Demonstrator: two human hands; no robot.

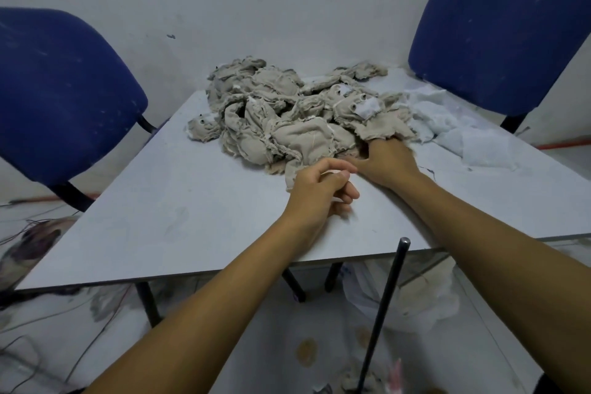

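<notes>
A heap of beige unstuffed plush toy skins (281, 105) lies at the back middle of the grey table (179, 221). My right hand (388, 161) reaches into the heap's near edge; its fingertips are hidden under a beige piece (382, 128). My left hand (321, 190) sits just left of it at the heap's front, fingers curled, apparently pinching the edge of a beige flap (292, 171). White stuffing (454, 134) is piled to the right of the heap.
Two blue padded chairs stand at the table's far corners, one on the left (60, 99), one on the right (502, 29). A thin black rod (382, 317) leans up at the near table edge. Plastic bags (412, 294) and cables lie on the floor below.
</notes>
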